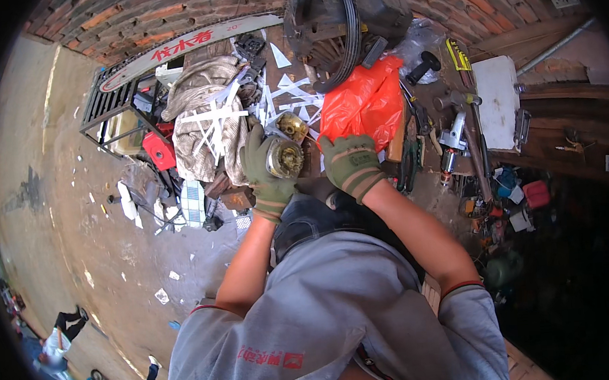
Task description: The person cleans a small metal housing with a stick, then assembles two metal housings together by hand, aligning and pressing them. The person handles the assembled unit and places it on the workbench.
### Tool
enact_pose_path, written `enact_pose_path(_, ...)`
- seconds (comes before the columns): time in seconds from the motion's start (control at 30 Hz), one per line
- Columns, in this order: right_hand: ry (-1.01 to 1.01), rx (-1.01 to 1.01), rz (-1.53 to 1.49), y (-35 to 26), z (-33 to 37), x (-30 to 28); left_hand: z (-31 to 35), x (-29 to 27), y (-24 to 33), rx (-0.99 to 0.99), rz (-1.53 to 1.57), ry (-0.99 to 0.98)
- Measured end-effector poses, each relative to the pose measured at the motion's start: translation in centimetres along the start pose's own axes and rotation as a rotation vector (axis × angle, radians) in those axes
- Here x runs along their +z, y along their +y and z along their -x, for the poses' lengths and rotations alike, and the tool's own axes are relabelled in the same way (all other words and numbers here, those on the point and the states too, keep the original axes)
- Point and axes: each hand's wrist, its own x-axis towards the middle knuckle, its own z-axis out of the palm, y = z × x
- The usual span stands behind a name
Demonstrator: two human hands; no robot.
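Holding a round glass jar (285, 158) is the step in hand, as I judge it from my remote post. The left hand (264, 168), in a green glove, curls around the jar's left and near sides and grips it; yellowish contents show inside. Just beyond the jar sits a second jar (291, 126), also with something yellow in it; I cannot tell whether the two touch. To the right of the held jar, and apart from it, the right hand (352, 164) shows its gloved back, fingers bent beside an orange bag (365, 104); its fingertips are hidden from me, so I cannot tell whether it grips anything. The next move, I judge, calls for a steady left grip that keeps the jar level, and for the right hand to come across only if it is free. Left of the jar, white strips (216, 116) cross a striped cloth (201, 77), with a red box (158, 151) farther left. Right of the jar, past the right hand, are pliers (407, 167), then a hammer (457, 100). Far beyond the jar, toward its left, a long saw bar (189, 51) lies before a brick wall (165, 9).
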Motion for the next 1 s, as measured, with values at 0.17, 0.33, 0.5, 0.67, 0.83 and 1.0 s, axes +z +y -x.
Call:
enact_pose_path(0.17, -0.047, -0.049, 0.028, 0.1, 0.4, -2.1, -0.2, -0.8, -0.4, -0.145, 0.17, -0.057)
enact_pose_path(0.33, -0.061, -0.054, -0.017, 0.4, 0.9, -3.4, -0.1, -1.3, -0.4, -0.146, 0.118, -0.142)
enact_pose_path(0.5, -0.03, 0.227, -0.5, 1.3, 0.7, -2.6, 0.2, -1.0, -0.6, -0.118, 0.115, -0.105)
enact_pose_path(0.67, -0.153, 0.473, -0.696, 0.8, 0.5, -1.8, 0.3, -1.0, -0.6, -0.157, 0.157, -0.11)
enact_pose_path(0.83, -0.085, 0.304, -0.546, -0.2, 1.3, -1.0, 0.2, -1.0, -0.6, -0.145, 0.118, -0.122)
enact_pose_path(1.0, -0.084, 0.115, -0.235, -1.9, 1.6, -2.3, 0.3, -1.0, -0.4, -0.16, 0.15, -0.12)
